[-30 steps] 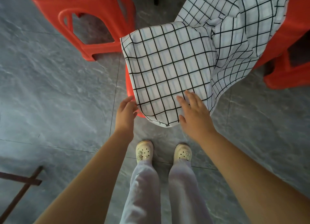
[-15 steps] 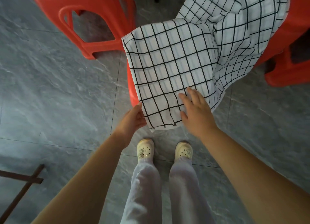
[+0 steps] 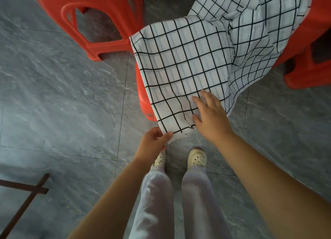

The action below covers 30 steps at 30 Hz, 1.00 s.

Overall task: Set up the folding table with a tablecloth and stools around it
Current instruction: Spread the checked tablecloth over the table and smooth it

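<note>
Head view looks down on a white tablecloth (image 3: 188, 65) with a black grid, draped over a red plastic stool (image 3: 143, 97) so that only the stool's left edge shows beside the cloth. The cloth's lowest corner hangs just above the left hand (image 3: 152, 143), whose fingers (image 3: 165, 137) are pinched together on that corner, thumb on top. Up and to the right of that pinch, the right hand (image 3: 211, 117) lies flat on the cloth's face, its fingers (image 3: 198, 102) spread apart and pressing the fabric without gripping it (the cloth puckers slightly under them). Beyond the right hand's fingertips the cloth rises in folds toward the top right corner of the picture, where it covers part of another red stool (image 3: 308, 66). Up and to the left of the left hand stands a third red stool (image 3: 100, 22), clear of the cloth. Below both hands are the person's pale trousers (image 3: 179, 203) and cream perforated shoes (image 3: 197, 158) on a grey marbled tile floor (image 3: 53, 95). Far to the lower left, dark metal bars (image 3: 26, 195) cross on the floor.
</note>
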Tool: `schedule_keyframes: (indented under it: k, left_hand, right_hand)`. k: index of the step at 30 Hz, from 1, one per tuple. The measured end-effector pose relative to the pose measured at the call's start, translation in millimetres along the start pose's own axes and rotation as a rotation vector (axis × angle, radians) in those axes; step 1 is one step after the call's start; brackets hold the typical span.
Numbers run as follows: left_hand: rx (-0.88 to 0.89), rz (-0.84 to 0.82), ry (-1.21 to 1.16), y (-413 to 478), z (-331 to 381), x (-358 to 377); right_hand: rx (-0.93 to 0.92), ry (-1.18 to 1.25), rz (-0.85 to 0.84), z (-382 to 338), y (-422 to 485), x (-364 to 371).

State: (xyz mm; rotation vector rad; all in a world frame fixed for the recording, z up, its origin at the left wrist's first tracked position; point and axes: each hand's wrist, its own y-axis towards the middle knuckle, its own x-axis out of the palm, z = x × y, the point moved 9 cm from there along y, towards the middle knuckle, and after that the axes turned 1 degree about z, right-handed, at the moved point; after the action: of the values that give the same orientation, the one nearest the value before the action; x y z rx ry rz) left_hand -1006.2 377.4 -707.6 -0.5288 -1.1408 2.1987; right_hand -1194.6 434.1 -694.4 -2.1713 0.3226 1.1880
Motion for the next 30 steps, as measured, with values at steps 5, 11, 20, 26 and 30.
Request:
schedule_keyframes:
  k: [5,11,20,26,30]
  left_hand:
    - [-0.043,0.005,-0.039,2.4,-6.2,-4.9]
    - [-0.026,-0.048,-0.066,-10.2,-2.4,-9.0]
    - [-0.002,0.026,-0.099,-19.9,0.9,-10.5]
    - [-0.001,0.036,-0.151,-25.5,6.0,-9.9]
    - [0.004,0.027,-0.186,-32.2,11.0,-8.6]
  right_hand:
    - [-0.018,-0.017,0.012,1.4,-0.8,1.0]
    - [-0.041,-0.023,0.041,0.3,-2.1,-1.0]
    - [-0.052,0.117,0.195,3.1,-16.5,-18.0]
    - [0.286,0.593,0.368,34.2,-69.4,-21.9]
    - [1.034,1.325,0.321,73.7,-105.4,34.3]
